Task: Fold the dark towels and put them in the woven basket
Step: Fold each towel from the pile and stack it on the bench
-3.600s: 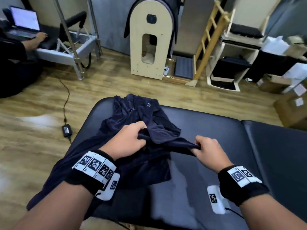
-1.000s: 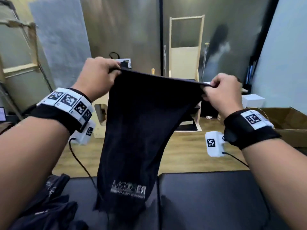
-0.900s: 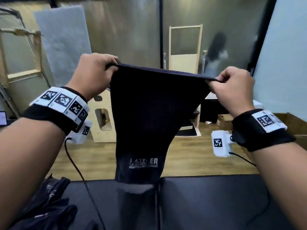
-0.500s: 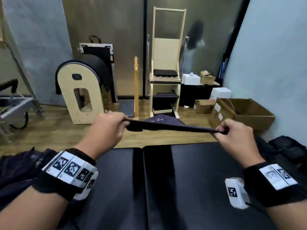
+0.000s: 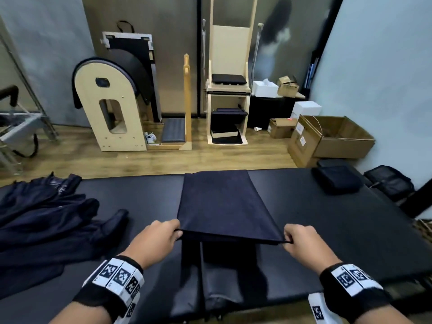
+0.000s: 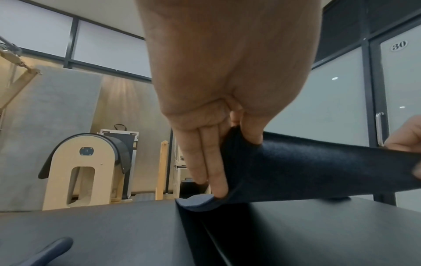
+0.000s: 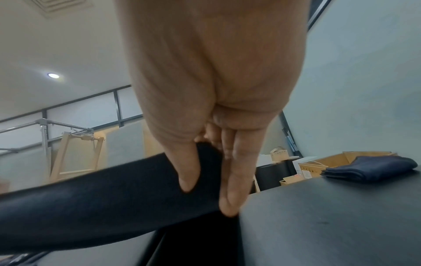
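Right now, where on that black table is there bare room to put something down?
Bare padding lies between the spread towel and the folded towel, and a narrower strip left of the spread towel. The far left is crowded by the towel heap.

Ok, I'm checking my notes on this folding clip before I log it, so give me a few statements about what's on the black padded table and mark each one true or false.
1. Both hands pinch the near corners of the dark towel: left hand, right hand. True.
2. The towel hangs wholly in the air. False: its far part lies flat on the padded table, and only the near edge is lifted.
3. A folded towel sits at the table's far right corner. True.
4. The unfolded towel pile lies to the person's right. False: it lies on the left.
5. A woven basket stands on the table. False: none shows in any view.
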The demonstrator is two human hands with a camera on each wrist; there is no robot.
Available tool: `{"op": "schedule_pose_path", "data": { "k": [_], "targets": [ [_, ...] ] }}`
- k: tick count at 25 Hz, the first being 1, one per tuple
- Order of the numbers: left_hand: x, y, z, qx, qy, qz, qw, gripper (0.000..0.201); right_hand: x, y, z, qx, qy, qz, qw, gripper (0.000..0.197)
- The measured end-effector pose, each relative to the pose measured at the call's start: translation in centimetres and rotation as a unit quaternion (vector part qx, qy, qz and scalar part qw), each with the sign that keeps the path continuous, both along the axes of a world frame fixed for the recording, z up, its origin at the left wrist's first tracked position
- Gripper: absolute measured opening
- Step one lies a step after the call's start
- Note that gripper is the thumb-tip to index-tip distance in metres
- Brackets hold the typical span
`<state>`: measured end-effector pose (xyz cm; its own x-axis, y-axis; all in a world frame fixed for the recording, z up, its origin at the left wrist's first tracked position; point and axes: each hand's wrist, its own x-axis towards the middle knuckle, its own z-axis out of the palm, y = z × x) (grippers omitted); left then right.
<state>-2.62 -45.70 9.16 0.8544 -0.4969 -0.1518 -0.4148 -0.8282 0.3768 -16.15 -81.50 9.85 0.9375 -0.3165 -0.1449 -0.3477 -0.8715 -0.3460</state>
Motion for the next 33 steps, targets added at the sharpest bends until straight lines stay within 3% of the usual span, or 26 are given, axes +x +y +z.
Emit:
{"op": "schedule_pose_path", "data": {
  "k": [3, 7, 13, 18, 20, 24, 26, 30, 33],
  "targets": [
    [-2.6, 0.1, 0.3, 0.028, 0.039, -0.007, 0.999, 0.022, -1.8, -0.4, 0.7, 0.079, 0.108, 0.017, 0.991, 0.034],
    [-5.5, -0.5, 0.8, 0.067, 0.071, -0.003, 0.995, 0.029, -4.7, -1.1, 1.4, 0.149, 0.212, 0.033, 0.965, 0.026],
    [-5.4, -1.7, 0.3, 0.018, 0.090, 0.033, 0.995, 0.026, -3.5, -2.0, 0.0, 0.131, 0.069, 0.016, 0.989, 0.013],
    [1.2, -3.5, -3.8, 0.003, 0.086, 0.054, 0.995, 0.018, 2.3, -3.4, -4.3, 0.111, 0.004, -0.054, 0.992, 0.020],
    [3.5, -4.7, -6.5, 0.013, 0.104, 0.049, 0.993, 0.019, 4.1, -4.1, -7.0, 0.106, 0.029, -0.093, 0.990, 0.020],
    [6.4, -7.9, -13.6, 0.045, 0.175, 0.012, 0.983, 0.015, 6.4, -5.1, -13.6, 0.087, 0.174, -0.148, 0.970, 0.014],
    [7.0, -9.0, -16.0, 0.035, 0.180, 0.017, 0.983, 0.012, 6.6, -5.3, -15.2, 0.071, 0.172, -0.169, 0.968, 0.012],
    [8.2, -9.7, -17.9, 0.029, 0.135, -0.033, 0.990, 0.011, 6.7, -6.5, -15.7, 0.046, 0.212, -0.155, 0.964, 0.004],
    [8.7, -10.3, -18.2, 0.057, 0.099, -0.088, 0.990, 0.013, 5.9, -7.5, -16.6, 0.032, 0.218, -0.095, 0.971, 0.010]
  ]
}}
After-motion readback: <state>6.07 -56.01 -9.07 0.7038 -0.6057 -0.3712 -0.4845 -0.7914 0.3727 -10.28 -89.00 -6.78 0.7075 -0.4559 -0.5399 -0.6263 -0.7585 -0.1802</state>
